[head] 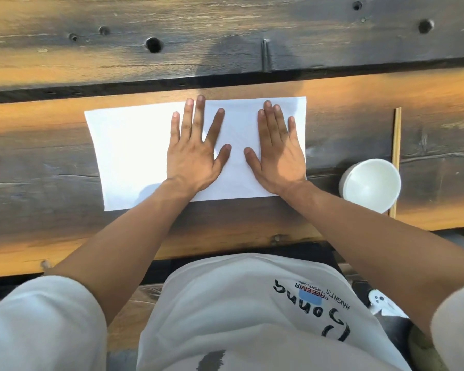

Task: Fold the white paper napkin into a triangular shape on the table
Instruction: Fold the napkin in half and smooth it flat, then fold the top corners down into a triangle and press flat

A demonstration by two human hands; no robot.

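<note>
The white paper napkin lies flat on the wooden table in front of me — its right part looks folded over into a second layer. My left hand presses palm-down near the middle, fingers spread; my right hand lies flat on the right part, fingers together. Neither grips anything. A white bowl sits just right of the napkin, beside a wooden stick.

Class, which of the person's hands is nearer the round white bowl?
Right. The right hand lies flat on the white paper napkin, beside the round white bowl; the left hand lies farther left.
</note>
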